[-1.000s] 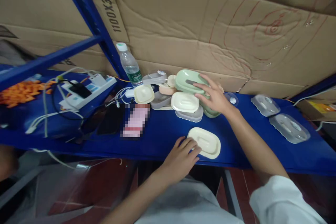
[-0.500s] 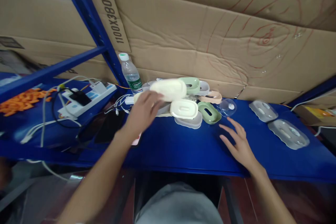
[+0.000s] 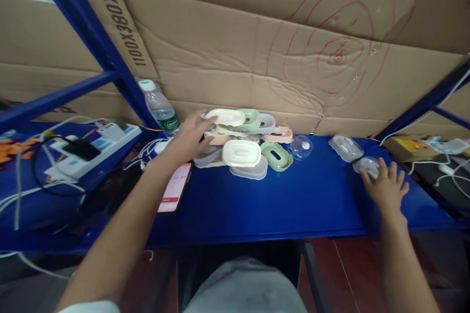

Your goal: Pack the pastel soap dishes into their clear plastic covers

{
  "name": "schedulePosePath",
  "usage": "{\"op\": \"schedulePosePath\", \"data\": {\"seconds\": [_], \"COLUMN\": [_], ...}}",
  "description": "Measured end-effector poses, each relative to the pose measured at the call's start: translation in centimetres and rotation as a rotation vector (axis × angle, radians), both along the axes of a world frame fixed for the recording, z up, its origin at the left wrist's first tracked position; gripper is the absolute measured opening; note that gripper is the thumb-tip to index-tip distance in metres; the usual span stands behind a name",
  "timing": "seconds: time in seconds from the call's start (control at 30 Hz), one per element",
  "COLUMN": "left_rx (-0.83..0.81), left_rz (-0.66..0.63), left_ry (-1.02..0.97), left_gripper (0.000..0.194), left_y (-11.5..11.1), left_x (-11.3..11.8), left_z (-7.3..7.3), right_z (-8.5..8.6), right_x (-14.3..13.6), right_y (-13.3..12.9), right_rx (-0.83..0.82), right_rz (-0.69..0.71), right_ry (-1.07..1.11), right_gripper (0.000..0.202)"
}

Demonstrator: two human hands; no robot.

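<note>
A pile of small oval dishes lies at the back middle of the blue table. My left hand point(image 3: 189, 141) is at the pile's left end, fingers apart, beside a cream dish point(image 3: 229, 117). In front lie another cream dish point(image 3: 241, 153) and a translucent one point(image 3: 253, 170); a green dish point(image 3: 277, 156) and a clear lid point(image 3: 301, 147) are to the right. Farther right, my right hand point(image 3: 385, 186) is spread over a clear-topped case point(image 3: 367, 166), its fingertips at the case's edge. A similar case point(image 3: 345, 148) sits just behind it.
A water bottle point(image 3: 159, 107) stands left of the pile, and a phone point(image 3: 175, 188) lies below my left forearm. A power strip point(image 3: 95, 154) with cables is at the left. Cardboard point(image 3: 220, 49) backs the table; an open box point(image 3: 407, 149) is far right.
The cream dish my left hand was moving now rests on the pile, and that hand has opened. My right hand has moved right to the clear-topped case. The view has shifted right.
</note>
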State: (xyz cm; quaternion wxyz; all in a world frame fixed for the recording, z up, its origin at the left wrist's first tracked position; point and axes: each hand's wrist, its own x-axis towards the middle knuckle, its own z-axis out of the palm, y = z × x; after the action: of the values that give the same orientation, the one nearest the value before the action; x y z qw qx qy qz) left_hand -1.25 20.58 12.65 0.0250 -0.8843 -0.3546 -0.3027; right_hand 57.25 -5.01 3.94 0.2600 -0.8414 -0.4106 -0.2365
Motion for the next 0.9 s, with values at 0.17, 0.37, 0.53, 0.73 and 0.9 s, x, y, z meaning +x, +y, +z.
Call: {"op": "schedulePosePath", "data": {"seconds": [0.17,0.37,0.53,0.73,0.9], "left_rx": [-0.019,-0.225,-0.224,-0.177,-0.197], "left_rz": [0.039,-0.168,-0.331,-0.238,-0.128], "left_ry": [-0.095,0.009,0.08,0.043,0.017], "left_gripper": [0.048,0.048,0.079,0.08,0.061], "left_y": [-11.7,-20.4,-22.5,-23.2,-23.2], "left_x": [-1.7,5.1,12.3,13.1,12.7], "left_z": [1.4,-4.7,-9.1,-10.6,-10.5], "right_z": [-2.9,-2.2,0.1,0.8,1.4], "right_x": [0.0,-11.5,-20.8,-22.5,-21.1], "right_y": [-2.2,-4.3,-2.5,-0.8,2.1], "right_rx": [0.018,0.027,0.022,0.043,0.045], "right_rz": [0.036,0.489,0.729,0.725,0.822], "right_ry": [-0.052,-0.107,0.146,0.576,0.497], "right_gripper": [0.077,0.05,0.044,0.042,0.04]}}
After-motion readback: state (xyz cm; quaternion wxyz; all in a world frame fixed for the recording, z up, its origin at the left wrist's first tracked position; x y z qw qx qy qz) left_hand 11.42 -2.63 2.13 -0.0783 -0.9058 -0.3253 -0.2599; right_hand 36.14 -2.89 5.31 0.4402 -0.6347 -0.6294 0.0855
